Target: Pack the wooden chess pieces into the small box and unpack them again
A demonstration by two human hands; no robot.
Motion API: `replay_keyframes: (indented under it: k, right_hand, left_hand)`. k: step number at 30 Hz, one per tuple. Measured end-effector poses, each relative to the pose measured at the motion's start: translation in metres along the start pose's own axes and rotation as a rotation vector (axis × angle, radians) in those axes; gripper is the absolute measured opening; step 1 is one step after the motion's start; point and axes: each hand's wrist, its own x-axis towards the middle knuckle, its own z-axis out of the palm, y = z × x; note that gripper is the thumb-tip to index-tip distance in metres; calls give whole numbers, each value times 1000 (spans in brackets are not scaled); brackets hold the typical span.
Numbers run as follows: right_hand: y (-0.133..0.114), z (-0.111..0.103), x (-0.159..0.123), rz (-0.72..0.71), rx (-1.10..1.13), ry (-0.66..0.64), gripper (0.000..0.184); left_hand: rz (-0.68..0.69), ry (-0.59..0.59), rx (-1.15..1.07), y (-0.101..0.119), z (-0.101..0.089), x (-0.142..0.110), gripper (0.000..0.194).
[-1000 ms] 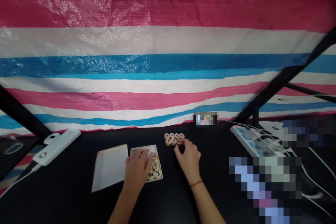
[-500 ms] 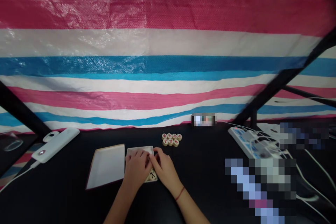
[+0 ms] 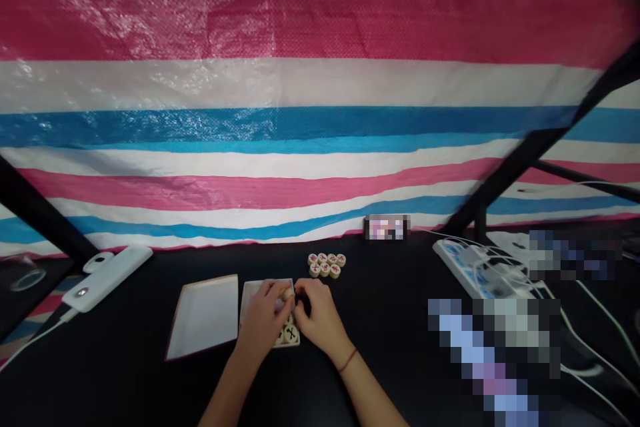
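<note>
My left hand [image 3: 266, 313] is over a shallow white box [image 3: 291, 283], thumb and fingers closed around a round wooden Chinese chess piece [image 3: 287, 294]. More pieces lie in the box, among them one with a black character [image 3: 291, 333]; the hand hides much of the inside. Just beyond the box's right edge, my right hand [image 3: 319, 315] has its fingers curled and thumb bent in. Whatever its fingertips hold, if anything, is hidden. Behind that hand, several pieces with red characters [image 3: 325, 269] stand together in two rows on the black table [image 3: 380, 347].
Left of the box lies an open lid [image 3: 205, 317], white inside. A long white device with a cable [image 3: 107, 279] is at far left. A blurred phone-like screen [image 3: 387, 227] stands at the back. To the right are a power strip [image 3: 457, 267] and white cables. Striped sheeting hangs behind.
My hands have moved apart, the right one slightly to the right of the box. A piece now shows between my left thumb and fingers. The red pieces have stayed put.
</note>
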Motion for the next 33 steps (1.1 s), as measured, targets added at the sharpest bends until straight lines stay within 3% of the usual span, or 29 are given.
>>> replay_keyframes:
  k: [4,10,13,16,21,28,30,33]
  right_hand:
    - [-6,-3,0,-98,40,-16,28]
    - [-2,-8,2,-49,76,36,22]
    - [21,-22,6,69,-5,223,22]
    - [56,-39,5,319,-184,378,29]
    - [92,-51,-1,514,-275,279,33]
    - [93,-47,-3,475,-255,175,25]
    - [88,-49,0,453,-251,209,27]
    - [68,-50,4,386,-191,362,30]
  left_hand:
    - [-20,36,-202,10,-5,-2,25]
    - [-161,69,-421,8,1,-5,31]
    - [-230,86,-528,-1,7,-5,35]
    - [-200,163,-550,-8,10,-5,30]
    - [-187,285,-498,-15,11,-4,25]
    - [-310,182,-546,-13,5,-6,43]
    - [-321,157,-477,-9,0,-7,46]
    - [-267,148,-327,-3,-4,-8,45]
